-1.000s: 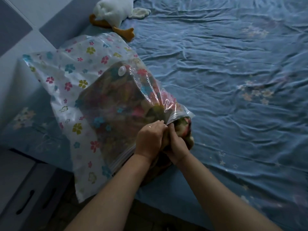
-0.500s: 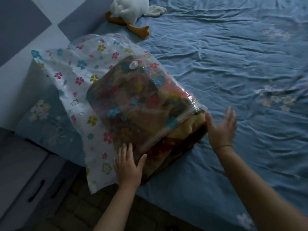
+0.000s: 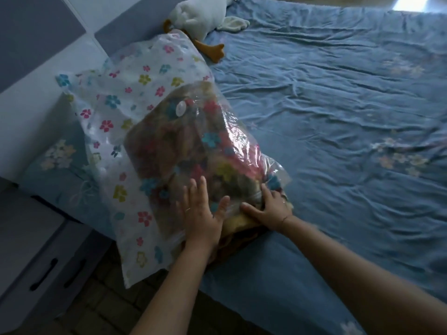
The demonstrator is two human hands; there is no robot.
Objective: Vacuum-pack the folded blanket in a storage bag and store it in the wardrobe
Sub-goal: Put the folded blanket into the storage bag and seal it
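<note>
The blue-sheeted bed (image 3: 338, 117) carried the floral storage bag (image 3: 135, 97), with the folded blanket (image 3: 169, 151) inside it except for an end protruding from the bag's open mouth. Half a second earlier both hands were held apart on either side of that mouth. Now the left hand (image 3: 200, 213) lay flat on the bag's top with fingers spread, and the right hand (image 3: 271, 209) curled its fingers over the protruding end. Judgement: stuffing was unfinished and the mouth remained unsealed.

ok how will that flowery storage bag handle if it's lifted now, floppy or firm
Probably floppy: the storage bag is thin wrinkled film, its empty far end crumpled. Likely slippery, given the glossy sheen. The blanket pokes out of the open mouth, so it may slide out if tipped.
</note>
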